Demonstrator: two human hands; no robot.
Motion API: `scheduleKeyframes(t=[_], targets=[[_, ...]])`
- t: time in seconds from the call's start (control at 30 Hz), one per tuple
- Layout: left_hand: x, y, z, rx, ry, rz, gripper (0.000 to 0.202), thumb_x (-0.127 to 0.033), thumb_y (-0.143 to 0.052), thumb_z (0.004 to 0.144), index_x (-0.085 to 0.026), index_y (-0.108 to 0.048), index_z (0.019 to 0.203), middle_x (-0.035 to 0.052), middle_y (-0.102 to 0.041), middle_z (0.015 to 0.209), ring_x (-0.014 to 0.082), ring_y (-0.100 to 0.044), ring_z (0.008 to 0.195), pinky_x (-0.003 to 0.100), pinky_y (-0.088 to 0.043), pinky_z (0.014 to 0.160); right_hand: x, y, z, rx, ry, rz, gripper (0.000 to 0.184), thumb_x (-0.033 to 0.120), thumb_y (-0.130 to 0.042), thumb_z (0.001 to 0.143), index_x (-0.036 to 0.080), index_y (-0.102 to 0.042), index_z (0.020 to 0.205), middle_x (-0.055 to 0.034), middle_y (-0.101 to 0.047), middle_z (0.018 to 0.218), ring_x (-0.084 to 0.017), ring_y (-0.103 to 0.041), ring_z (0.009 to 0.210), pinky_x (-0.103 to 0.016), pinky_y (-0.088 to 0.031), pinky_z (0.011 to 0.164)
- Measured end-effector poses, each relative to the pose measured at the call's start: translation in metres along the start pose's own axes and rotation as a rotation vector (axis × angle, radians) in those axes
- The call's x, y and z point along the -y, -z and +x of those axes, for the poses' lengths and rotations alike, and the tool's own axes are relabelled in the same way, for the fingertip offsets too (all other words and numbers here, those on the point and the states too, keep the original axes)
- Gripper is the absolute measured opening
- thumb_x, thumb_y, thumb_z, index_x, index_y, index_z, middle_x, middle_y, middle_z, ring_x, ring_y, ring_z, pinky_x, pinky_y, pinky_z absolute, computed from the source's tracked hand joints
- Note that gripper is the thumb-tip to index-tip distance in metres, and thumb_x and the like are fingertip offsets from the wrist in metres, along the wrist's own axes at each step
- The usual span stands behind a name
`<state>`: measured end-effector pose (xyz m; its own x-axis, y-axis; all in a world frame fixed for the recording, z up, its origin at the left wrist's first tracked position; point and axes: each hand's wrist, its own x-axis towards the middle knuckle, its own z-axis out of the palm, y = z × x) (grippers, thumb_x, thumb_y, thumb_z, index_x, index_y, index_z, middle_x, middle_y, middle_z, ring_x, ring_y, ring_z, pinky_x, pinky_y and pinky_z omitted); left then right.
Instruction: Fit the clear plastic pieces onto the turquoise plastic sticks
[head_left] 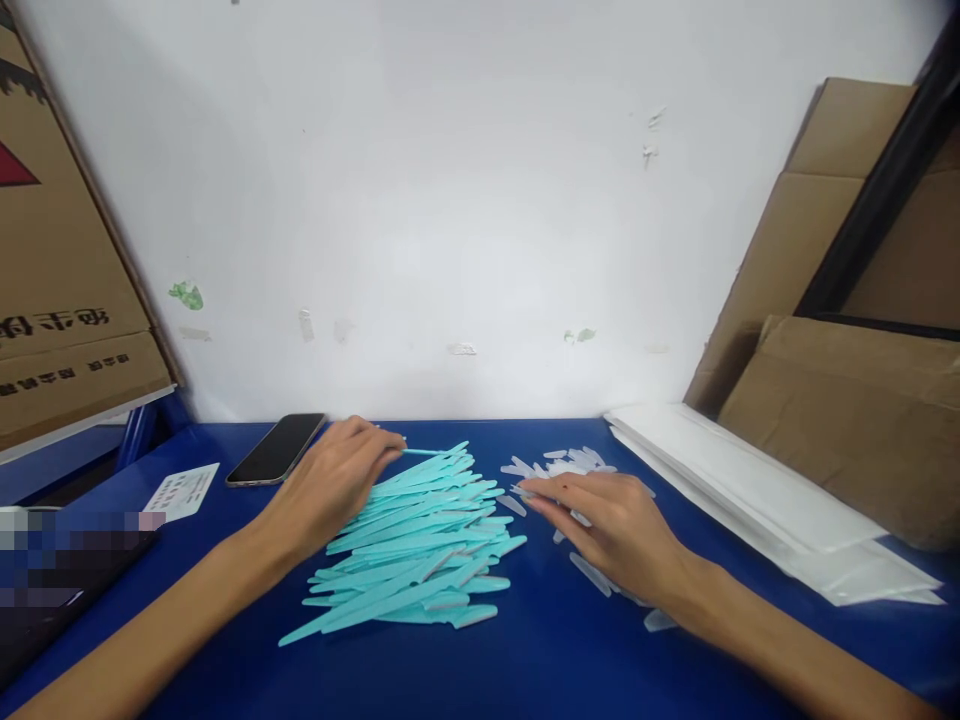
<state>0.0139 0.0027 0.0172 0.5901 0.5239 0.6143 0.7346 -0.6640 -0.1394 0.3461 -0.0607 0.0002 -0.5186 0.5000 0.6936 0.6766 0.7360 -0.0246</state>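
Observation:
A heap of thin turquoise plastic sticks point(420, 545) lies on the blue table point(525, 660) in front of me. My left hand point(330, 480) rests at the heap's far left edge, fingers curled and pinched on one turquoise stick point(424, 452) that points right. My right hand point(607, 520) lies flat, fingers stretched left, on a scatter of small clear plastic caps point(559, 462) beside the heap. More clear caps show under and behind that hand's wrist.
A dark phone point(276, 448) and a white card point(182, 490) lie at the far left. A stack of white flat bags point(757, 500) sits at the right. Cardboard boxes point(847, 400) lean against the white wall at right, another point(60, 250) at left.

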Motion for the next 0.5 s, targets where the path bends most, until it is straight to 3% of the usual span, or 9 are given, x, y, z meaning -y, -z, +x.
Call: scheduleKeyframes(t=[0.2, 0.5], targets=[[-0.036, -0.004, 0.003, -0.062, -0.184, -0.02, 0.019, -0.015, -0.042, 0.105, -0.017, -0.06, 0.101, 0.003, -0.066, 0.087, 0.0181, -0.053, 0.081, 0.033, -0.037, 0.075, 0.004, 0.0, 0.001, -0.025, 0.037, -0.022, 0.02, 0.024, -0.057, 0.101, 0.022, -0.073, 0.114, -0.0034, -0.08, 0.096, -0.017, -0.076, 0.075, -0.026, -0.055, 0.064], [-0.039, 0.0, 0.0, -0.054, -0.207, -0.046, 0.016, -0.012, -0.042, 0.104, -0.017, -0.057, 0.101, 0.0019, -0.065, 0.086, 0.0178, -0.052, 0.082, 0.034, -0.036, 0.078, 0.004, -0.001, 0.002, 0.013, 0.021, 0.017, 0.019, 0.024, -0.059, 0.101, 0.022, -0.072, 0.113, -0.002, -0.08, 0.095, -0.017, -0.076, 0.075, -0.026, -0.055, 0.063]])
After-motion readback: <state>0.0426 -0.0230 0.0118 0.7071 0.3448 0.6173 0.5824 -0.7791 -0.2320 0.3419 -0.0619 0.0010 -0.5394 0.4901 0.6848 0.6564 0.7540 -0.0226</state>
